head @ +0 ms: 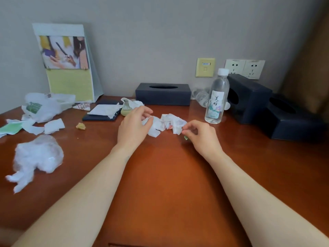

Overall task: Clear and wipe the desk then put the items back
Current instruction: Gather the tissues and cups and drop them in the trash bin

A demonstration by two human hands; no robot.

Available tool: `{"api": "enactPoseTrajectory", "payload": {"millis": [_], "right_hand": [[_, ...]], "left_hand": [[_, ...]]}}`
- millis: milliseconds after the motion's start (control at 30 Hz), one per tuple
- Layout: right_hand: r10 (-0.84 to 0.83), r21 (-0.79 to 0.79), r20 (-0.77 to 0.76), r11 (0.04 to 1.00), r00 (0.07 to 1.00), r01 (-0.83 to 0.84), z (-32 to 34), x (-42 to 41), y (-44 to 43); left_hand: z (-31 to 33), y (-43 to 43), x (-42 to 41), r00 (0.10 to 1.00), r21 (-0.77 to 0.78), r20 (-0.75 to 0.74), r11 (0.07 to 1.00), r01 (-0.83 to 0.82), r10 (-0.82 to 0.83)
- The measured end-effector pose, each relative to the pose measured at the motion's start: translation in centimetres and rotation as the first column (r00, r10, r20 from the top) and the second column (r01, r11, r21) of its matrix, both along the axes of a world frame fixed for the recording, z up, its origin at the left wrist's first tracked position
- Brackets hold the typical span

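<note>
Crumpled white tissues point(165, 124) lie mid-desk on the brown wooden desk point(160, 175). My left hand point(133, 125) reaches over their left end, fingers loosely curled and touching the paper. To the right, my right hand point(201, 134) pinches a small green scrap point(186, 138) at the tissue's right edge. A clear water bottle point(216, 98) stands upright right of the tissues. A dark tissue box point(162, 94) sits against the wall behind them.
Left side holds a crumpled plastic wrap point(38, 155), white plastic bag point(44, 106), torn paper scraps point(53, 126), a small yellowish crumb point(81, 126) and a dark folder point(101, 113). A standing sign point(69, 63) leans at back left. Two dark boxes point(249, 98) sit right.
</note>
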State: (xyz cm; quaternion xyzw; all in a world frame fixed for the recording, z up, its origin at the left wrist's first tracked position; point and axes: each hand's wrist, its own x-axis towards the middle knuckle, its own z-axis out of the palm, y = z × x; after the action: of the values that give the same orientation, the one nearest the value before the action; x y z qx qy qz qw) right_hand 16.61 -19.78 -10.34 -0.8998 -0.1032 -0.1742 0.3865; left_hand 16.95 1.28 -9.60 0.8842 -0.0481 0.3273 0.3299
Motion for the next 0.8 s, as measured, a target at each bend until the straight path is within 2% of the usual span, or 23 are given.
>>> {"api": "enactPoseTrajectory", "payload": {"millis": [100, 200, 300, 433, 500, 633, 700, 800], "right_hand": [[-0.010, 0.078, 0.036, 0.997, 0.999, 0.007, -0.2, 2.2, 0.4], [0.033, 0.033, 0.069, 0.999, 0.997, -0.035, 0.0, 3.7, 1.0], [0.053, -0.040, 0.050, 0.998, 0.997, -0.051, 0.2, 4.4, 1.3], [0.092, -0.190, -0.090, 0.976, 0.992, -0.108, -0.1, 4.7, 1.4], [0.049, -0.240, -0.102, 0.968, 0.994, -0.072, -0.1, 4.6, 1.5], [-0.064, -0.373, 0.014, 0.926, 0.998, 0.065, 0.2, 4.2, 1.3], [-0.099, -0.373, 0.041, 0.922, 0.994, 0.107, 0.3, 4.1, 1.2], [-0.151, -0.265, 0.087, 0.949, 0.985, 0.169, 0.5, 3.9, 1.1]], "left_hand": [[-0.1, -1.4, 1.7, 0.998, 0.157, 0.000, 0.985, 0.065, -0.066], [0.0, -1.8, 2.8, 0.994, 0.266, -0.050, 0.958, 0.106, -0.096], [-0.2, -1.7, 3.4, 0.984, 0.293, -0.160, 0.948, 0.127, -0.082], [-0.8, -1.2, 4.1, 0.949, 0.297, -0.300, 0.936, 0.191, -0.099], [-0.8, -1.1, 4.3, 0.938, 0.334, -0.333, 0.917, 0.216, -0.100], [-0.7, -1.0, 4.0, 0.940, 0.353, -0.332, 0.913, 0.204, -0.082], [-0.6, -1.0, 3.8, 0.949, 0.337, -0.307, 0.925, 0.176, -0.069], [-0.5, -0.8, 3.6, 0.959, 0.352, -0.284, 0.928, 0.124, -0.020]]}}
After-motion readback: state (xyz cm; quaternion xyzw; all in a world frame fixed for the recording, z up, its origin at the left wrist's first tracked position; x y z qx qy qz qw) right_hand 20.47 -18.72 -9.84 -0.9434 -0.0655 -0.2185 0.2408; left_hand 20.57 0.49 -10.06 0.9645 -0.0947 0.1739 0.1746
